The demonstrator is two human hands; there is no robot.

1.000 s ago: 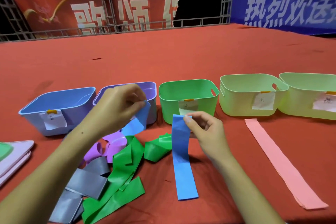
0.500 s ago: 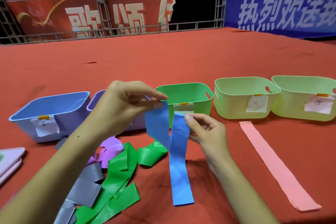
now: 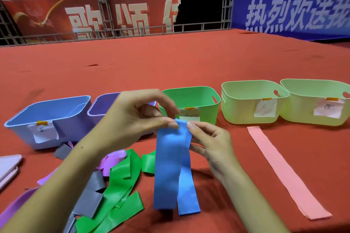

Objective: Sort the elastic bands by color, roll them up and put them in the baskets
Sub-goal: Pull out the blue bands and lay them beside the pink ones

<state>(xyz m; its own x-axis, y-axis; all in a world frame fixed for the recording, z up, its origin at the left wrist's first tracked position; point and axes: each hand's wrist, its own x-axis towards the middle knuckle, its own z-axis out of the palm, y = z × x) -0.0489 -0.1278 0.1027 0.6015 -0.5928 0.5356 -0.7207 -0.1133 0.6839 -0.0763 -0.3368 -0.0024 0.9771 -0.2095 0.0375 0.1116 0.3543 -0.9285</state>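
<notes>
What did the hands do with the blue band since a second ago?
The left hand carried its end of the blue band rightward to meet the end in the right hand, so the band now hangs folded in half. Both hands kept pinching it. The pink band and baskets stayed put.

One head-worn, wide-angle view, facing forward and down.
It looks from close above and behind the left hand and right hand; beyond them the red cloth-covered table recedes.

Even overhead light brightens the red tabletop, with soft shadows beneath the hands. The dim background is slightly soft, and wide-angle distortion bends the edges.
</notes>
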